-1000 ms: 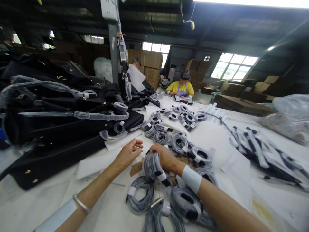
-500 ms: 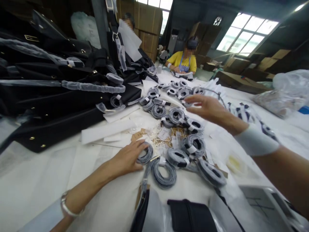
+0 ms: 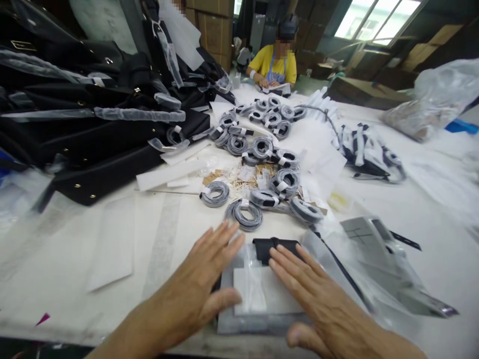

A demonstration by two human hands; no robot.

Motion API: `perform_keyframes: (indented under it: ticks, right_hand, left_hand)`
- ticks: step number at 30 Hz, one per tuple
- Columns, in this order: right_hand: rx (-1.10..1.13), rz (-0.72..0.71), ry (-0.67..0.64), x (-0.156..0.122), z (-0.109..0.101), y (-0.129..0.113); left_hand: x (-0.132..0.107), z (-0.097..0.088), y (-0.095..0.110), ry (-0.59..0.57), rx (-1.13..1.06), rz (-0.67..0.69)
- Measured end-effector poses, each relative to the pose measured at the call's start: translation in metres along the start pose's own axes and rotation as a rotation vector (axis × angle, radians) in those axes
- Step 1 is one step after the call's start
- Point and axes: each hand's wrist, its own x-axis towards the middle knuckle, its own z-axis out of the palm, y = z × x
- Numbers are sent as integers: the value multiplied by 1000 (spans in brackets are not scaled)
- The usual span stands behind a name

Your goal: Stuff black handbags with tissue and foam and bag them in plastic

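Holding left hand (image 3: 200, 271) and right hand (image 3: 320, 301) with fingers spread over opposite sides of plastic-wrapped bundle (image 3: 258, 296) with black piece (image 3: 267, 247) at far end; possibly touching, hard to tell.

The black flap (image 3: 263, 250) looks smooth and leathery, the wrapping (image 3: 255, 286) glossy clear plastic.

Wrapped package (image 3: 254, 294): partly hidden by left hand (image 3: 202, 279) and right hand (image 3: 318, 294); whether either palm touches it cannot be told. Forearms (image 3: 130, 329): cut off by lower edge. Black bags (image 3: 108, 164): cropped at left edge. Window (image 3: 377, 20): cropped at top. Plastic bag (image 3: 445, 94): contents blurred, right side cropped. Tag heap (image 3: 245, 179): any lettering too small to read. Co-worker's fingers: too small for detail.
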Motion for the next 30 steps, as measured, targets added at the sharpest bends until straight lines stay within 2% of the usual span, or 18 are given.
perform_keyframes:
  ticks: [2,5,7,10,14,17,22,26,28,30]
  right_hand:
    - [-38,-55,-26,-3,29,-2]
    - [-41,-53,-76,-2,63,5]
    - [-33,-31,-77,-2,71,9]
    - [-16,-21,-44,-3,65,7]
    - [14,-26,35,0,48,-9]
    - [61,3,8,10,52,-16]
    - [100,103,-45,27,70,-12]
    - [168,83,70,15,55,-21]
    - [274,118,212,-6,46,-34]
    - [483,300,369,-33,47,-48]
  left_hand:
    - [-15,27,18,-103,5,104]
    - [-26,62,22,-242,63,86]
    - [-27,69,19,-290,98,28]
    - [-25,60,20,-297,118,7]
    - [-18,48,34,-188,197,29]
    - [-13,59,39,-134,298,28]
    - [-14,86,25,-67,366,42]
    - [-22,89,8,73,201,62]
    - [-27,88,0,236,5,-82]
    - [-32,88,-6,406,-273,-360]
